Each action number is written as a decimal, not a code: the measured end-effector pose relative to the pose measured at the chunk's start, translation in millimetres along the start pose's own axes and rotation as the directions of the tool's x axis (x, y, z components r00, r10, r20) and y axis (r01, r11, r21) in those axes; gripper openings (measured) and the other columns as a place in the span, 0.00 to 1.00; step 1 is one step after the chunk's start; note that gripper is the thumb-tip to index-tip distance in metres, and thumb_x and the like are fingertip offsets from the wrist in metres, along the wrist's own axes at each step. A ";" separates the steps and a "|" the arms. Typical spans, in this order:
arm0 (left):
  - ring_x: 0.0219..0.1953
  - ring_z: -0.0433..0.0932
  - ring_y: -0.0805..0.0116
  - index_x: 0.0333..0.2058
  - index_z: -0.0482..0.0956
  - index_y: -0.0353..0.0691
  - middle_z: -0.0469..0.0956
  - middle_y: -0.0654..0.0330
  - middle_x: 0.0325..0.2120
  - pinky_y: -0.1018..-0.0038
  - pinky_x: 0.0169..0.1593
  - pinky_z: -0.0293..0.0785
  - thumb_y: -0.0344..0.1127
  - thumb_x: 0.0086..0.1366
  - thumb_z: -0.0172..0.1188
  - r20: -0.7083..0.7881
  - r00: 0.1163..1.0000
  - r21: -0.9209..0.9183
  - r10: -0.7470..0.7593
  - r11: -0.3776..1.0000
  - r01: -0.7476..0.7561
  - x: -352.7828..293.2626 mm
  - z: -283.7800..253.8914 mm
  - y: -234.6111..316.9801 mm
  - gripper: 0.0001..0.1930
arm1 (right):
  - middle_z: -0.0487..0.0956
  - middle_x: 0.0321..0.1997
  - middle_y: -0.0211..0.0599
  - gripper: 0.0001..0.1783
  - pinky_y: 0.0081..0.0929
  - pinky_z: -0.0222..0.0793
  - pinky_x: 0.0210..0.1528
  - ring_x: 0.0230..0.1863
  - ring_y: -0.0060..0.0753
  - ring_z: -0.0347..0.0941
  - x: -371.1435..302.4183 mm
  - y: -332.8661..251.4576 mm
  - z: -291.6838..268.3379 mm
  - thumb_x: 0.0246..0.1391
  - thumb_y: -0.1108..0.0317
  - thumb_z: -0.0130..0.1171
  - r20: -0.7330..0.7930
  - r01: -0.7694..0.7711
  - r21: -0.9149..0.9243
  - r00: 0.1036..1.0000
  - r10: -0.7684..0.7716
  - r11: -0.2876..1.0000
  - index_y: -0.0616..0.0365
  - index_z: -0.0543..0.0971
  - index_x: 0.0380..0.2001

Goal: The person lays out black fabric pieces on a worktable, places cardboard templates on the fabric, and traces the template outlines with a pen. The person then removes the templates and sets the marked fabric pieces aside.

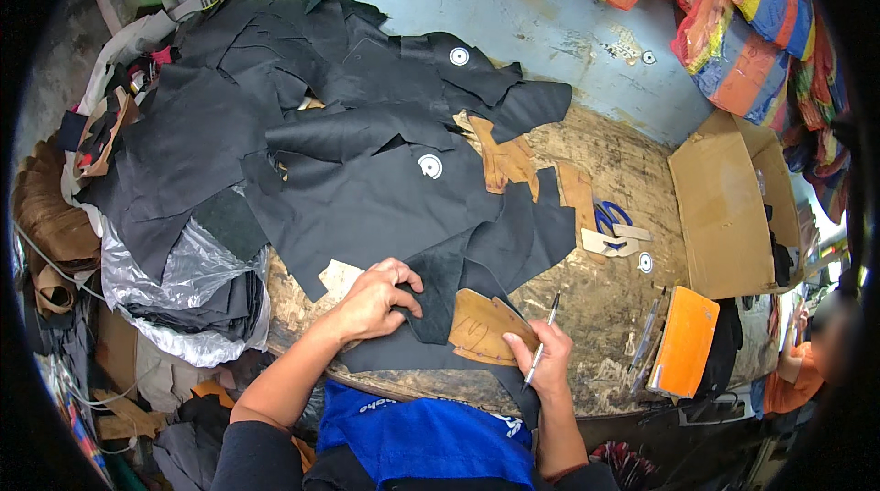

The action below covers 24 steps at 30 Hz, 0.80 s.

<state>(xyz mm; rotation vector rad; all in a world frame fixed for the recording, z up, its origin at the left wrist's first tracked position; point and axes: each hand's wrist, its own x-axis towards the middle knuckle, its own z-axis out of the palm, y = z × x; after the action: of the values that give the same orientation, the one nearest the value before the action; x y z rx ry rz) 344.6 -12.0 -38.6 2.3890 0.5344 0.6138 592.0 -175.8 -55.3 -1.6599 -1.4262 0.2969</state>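
A large sheet of black leather (367, 207) lies over the worktable, with a flap turned back near the front edge. My left hand (378, 300) is closed, its curled fingers at the edge of that flap. Between my hands, a tan pattern template (486, 324) with pen marks rests on the black material. My right hand (550, 355) grips a slim silver pen (553, 309), which stands tilted with one end down by the template's right end. The fingers of this hand are also against the template's edge.
Blue-handled scissors (612, 214) lie among pale template pieces. To the right are an orange notebook (684, 342) and an open cardboard box (724, 211). More black leather is heaped at the back left, above a plastic-wrapped stack (183, 280). Another person (796, 363) is at far right.
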 end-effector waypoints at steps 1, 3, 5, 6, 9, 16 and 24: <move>0.42 0.73 0.60 0.27 0.83 0.45 0.77 0.62 0.34 0.68 0.49 0.69 0.25 0.40 0.60 0.016 0.999 -0.155 -0.048 0.987 0.050 -2.0 -3.6 -2.9 0.12 | 0.76 0.24 0.44 0.14 0.28 0.68 0.27 0.24 0.38 0.74 0.5 0.3 0.7 0.38 0.70 0.71 -0.004 0.008 0.000 1.000 -0.008 1.000 0.64 0.78 0.28; 0.45 0.73 0.58 0.33 0.82 0.41 0.77 0.58 0.37 0.67 0.51 0.68 0.31 0.46 0.63 -0.044 0.979 -0.387 -0.200 0.907 0.167 -3.5 -18.8 -16.4 0.11 | 0.76 0.24 0.44 0.14 0.28 0.68 0.27 0.24 0.38 0.74 1.9 0.4 1.7 0.38 0.70 0.71 -0.011 0.001 0.016 1.000 -0.001 1.000 0.64 0.77 0.28; 0.46 0.74 0.56 0.39 0.80 0.37 0.77 0.53 0.40 0.65 0.52 0.68 0.39 0.50 0.65 -0.306 0.884 -0.272 -0.354 0.922 0.275 5.1 -37.3 -40.3 0.18 | 0.76 0.24 0.44 0.14 0.29 0.68 0.26 0.23 0.38 0.74 3.0 0.1 2.0 0.38 0.70 0.71 -0.021 0.006 -0.014 1.000 -0.006 1.000 0.64 0.77 0.28; 0.47 0.74 0.55 0.42 0.78 0.35 0.77 0.51 0.41 0.65 0.52 0.68 0.43 0.51 0.66 -0.494 0.799 -0.064 -0.342 0.931 0.359 14.9 -43.4 -54.3 0.23 | 0.76 0.24 0.44 0.14 0.29 0.68 0.26 0.23 0.38 0.74 2.7 -0.4 1.7 0.38 0.70 0.71 -0.025 0.009 -0.027 1.000 -0.009 1.000 0.64 0.77 0.28; 0.48 0.73 0.54 0.45 0.76 0.33 0.75 0.47 0.42 0.63 0.52 0.68 0.54 0.46 0.68 -0.506 0.787 0.350 -0.352 0.751 0.560 33.9 -58.0 -81.0 0.33 | 0.76 0.23 0.45 0.14 0.29 0.68 0.26 0.23 0.39 0.74 1.6 -1.4 1.6 0.39 0.69 0.71 -0.014 -0.027 -0.025 1.000 0.026 0.999 0.64 0.78 0.29; 0.45 0.71 0.54 0.42 0.79 0.38 0.75 0.52 0.38 0.62 0.48 0.68 0.56 0.40 0.71 -0.358 0.786 0.525 -0.504 0.587 0.616 36.1 -84.5 -87.8 0.33 | 0.75 0.23 0.47 0.14 0.32 0.68 0.26 0.24 0.44 0.74 7.6 1.9 6.9 0.40 0.70 0.69 -0.106 0.004 -0.129 0.994 -0.018 0.992 0.64 0.78 0.30; 0.57 0.63 0.55 0.41 0.75 0.42 0.72 0.54 0.44 0.54 0.55 0.62 0.60 0.39 0.70 -0.316 0.801 0.581 -0.508 0.564 0.587 21.8 -100.9 -95.4 0.34 | 0.77 0.26 0.48 0.14 0.33 0.69 0.29 0.26 0.45 0.75 20.8 9.0 10.5 0.41 0.71 0.68 -0.176 -0.021 -0.079 0.984 0.006 0.997 0.63 0.77 0.32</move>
<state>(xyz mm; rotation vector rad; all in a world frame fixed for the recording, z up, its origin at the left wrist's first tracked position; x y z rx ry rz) 286.4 114.9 -22.0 2.5727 1.7311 0.2817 597.2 -151.9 -60.4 -1.7166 -1.3098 0.0984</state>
